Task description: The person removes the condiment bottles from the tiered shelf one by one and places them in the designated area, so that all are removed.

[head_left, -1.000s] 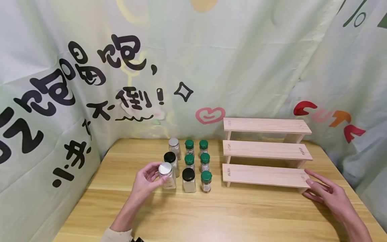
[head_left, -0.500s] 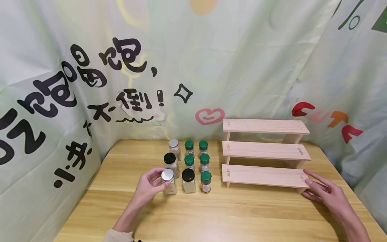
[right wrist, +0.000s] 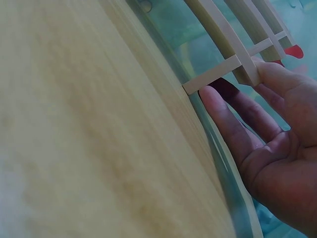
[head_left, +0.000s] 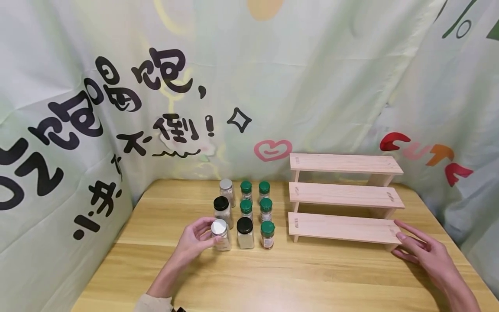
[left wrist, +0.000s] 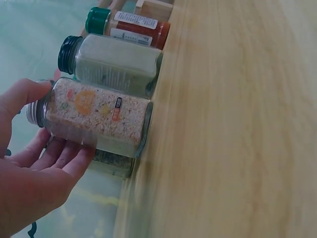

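My left hand [head_left: 193, 239] holds a square glass spice jar [left wrist: 101, 111] with a silver lid and pinkish grains inside, thumb on one side near the neck and fingers on the other. The jar stands upright at the front left of a cluster of jars. Right of it is a black-lidded jar [head_left: 245, 238] of pale powder, then a green-capped bottle [head_left: 267, 239] of reddish spice. My right hand [head_left: 425, 253] grips the right end of a three-tier wooden shelf [head_left: 343, 227] at its lowest board, thumb over the board's edge and fingers by the leg.
Behind the front row stand another black-lidded jar [head_left: 222, 211], a silver-lidded jar [head_left: 227, 195] and several green-capped bottles [head_left: 266, 212]. The wooden table [head_left: 273, 281] backs onto a printed curtain [head_left: 331, 86], which also hangs along both sides.
The left hand has brought the silver-lidded jar slightly toward the front and right, level with the front row. The right hand stays at the shelf's end.
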The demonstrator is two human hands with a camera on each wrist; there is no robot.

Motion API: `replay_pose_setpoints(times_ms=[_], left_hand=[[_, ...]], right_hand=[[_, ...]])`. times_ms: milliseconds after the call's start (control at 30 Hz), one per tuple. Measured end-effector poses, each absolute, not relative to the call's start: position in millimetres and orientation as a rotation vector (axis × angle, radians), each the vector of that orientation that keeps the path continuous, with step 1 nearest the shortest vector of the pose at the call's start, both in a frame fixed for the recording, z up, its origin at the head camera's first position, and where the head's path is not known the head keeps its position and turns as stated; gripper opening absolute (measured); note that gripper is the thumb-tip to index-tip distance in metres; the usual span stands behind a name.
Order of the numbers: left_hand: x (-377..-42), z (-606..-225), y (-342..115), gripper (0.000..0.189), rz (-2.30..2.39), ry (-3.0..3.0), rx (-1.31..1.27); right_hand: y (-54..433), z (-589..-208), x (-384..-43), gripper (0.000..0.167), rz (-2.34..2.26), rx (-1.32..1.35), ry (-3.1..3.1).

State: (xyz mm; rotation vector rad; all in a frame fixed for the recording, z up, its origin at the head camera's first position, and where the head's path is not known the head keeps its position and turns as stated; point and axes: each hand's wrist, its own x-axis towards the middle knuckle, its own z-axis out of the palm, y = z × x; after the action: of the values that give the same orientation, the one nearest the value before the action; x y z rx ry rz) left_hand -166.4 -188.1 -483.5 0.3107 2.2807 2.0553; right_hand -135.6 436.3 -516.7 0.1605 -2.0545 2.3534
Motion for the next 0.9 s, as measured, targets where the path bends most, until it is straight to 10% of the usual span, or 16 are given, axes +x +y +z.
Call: replay_pose_setpoints(times_ms=[900], left_hand=[[-181.4, -468.2, -236.8, 0.04, 2.013, 2.515, 0.447]], right_hand=[[432.7, -505.0, -137.7, 0.043, 2.166, 0.079, -2.288]])
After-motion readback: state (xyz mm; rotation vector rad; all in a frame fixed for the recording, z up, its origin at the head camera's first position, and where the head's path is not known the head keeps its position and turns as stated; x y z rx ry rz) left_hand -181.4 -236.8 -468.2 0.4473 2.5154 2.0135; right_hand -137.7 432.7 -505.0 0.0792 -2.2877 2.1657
